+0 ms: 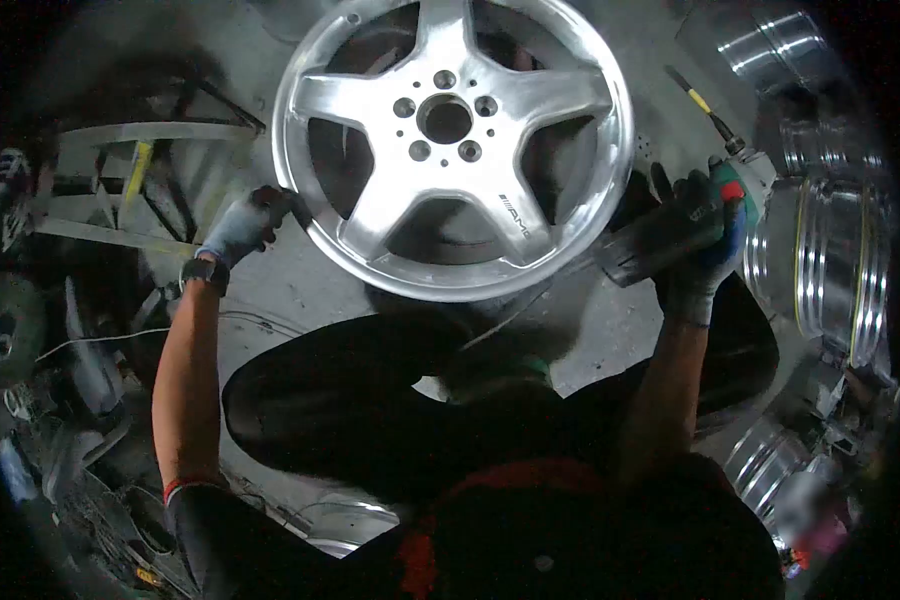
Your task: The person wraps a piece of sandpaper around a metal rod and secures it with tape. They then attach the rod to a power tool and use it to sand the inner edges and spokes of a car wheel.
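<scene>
A shiny five-spoke alloy wheel [420, 185] lies face up in front of me, with lettering on its lower right spoke. My left hand [242, 222], in a grey glove with dark fingertips, is beside the rim's left edge. Its fingers are curled, and a small dark shape between them and the rim is too unclear to name. To the right of the wheel, my gloved right hand [712, 235] is closed round a dark and green power tool [660, 240]. The tool's dark end points toward the rim's lower right.
Several shiny rims [815, 260] stand along the right side. A yellow-banded cable [698, 98] runs near the tool. At the left is a metal frame [150, 132] with a yellow mark. A thin cord [120, 337] and mixed parts lie at the lower left. My bent legs [340, 400] are below the wheel.
</scene>
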A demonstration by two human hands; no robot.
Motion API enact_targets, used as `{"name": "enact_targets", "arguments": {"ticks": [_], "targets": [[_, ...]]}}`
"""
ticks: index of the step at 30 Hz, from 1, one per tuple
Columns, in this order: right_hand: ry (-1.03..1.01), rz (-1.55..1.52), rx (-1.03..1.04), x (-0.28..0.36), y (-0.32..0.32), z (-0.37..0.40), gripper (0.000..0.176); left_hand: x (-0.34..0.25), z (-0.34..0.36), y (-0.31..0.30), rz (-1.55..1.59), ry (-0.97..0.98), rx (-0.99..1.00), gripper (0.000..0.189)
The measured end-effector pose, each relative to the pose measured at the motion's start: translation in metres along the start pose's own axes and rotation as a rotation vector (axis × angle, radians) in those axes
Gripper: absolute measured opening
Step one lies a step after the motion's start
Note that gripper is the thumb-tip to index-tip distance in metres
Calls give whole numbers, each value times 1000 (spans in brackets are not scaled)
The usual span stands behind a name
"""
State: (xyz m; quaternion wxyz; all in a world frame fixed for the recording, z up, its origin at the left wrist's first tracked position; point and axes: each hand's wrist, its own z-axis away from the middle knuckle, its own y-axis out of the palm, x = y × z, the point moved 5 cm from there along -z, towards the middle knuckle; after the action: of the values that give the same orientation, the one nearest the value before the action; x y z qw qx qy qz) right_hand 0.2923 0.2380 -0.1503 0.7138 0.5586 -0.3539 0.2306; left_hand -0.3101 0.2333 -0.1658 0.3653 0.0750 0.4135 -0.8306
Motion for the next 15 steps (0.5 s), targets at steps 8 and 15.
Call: {"name": "enact_targets", "arguments": {"ticks": [8, 15], "targets": [[54, 328, 643, 16, 32, 107, 62, -98, 185, -12, 519, 307, -371, 38], [-292, 795, 851, 20, 93, 194, 113, -116, 307, 131, 1363, 522, -149, 49]]}}
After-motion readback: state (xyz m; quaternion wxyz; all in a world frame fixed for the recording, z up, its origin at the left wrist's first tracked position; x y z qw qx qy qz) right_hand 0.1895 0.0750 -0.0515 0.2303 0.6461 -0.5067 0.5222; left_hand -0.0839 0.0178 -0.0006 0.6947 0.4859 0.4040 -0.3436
